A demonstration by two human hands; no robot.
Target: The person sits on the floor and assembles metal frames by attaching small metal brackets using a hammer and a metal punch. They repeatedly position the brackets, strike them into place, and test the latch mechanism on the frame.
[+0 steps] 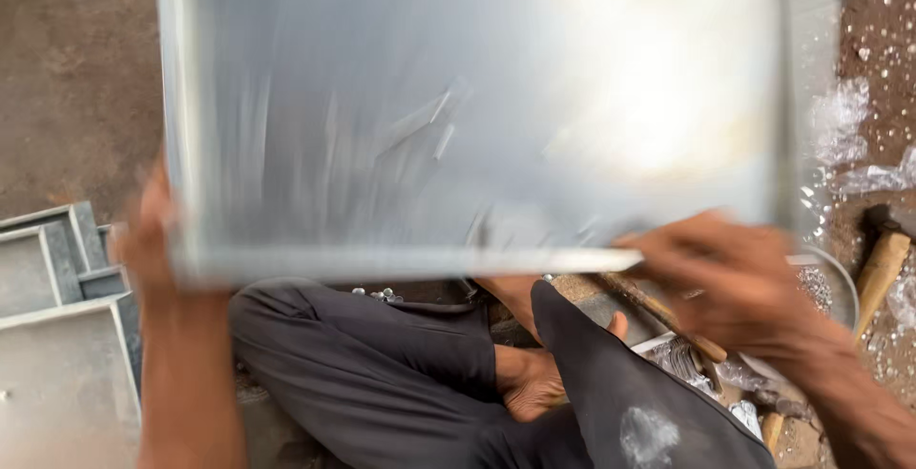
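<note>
While blurred, both hands [153, 240] gripping metal tray [477, 106]

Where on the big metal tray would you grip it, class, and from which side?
Probably by the folded near rim of the metal tray, from the outer corners: the left hand and right hand grip there, and the face is flat and smooth.

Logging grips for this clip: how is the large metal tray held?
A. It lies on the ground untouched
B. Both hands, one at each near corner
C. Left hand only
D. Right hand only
B: the left hand grips the metal tray at its near-left corner, and the right hand holds its near-right edge.
</note>
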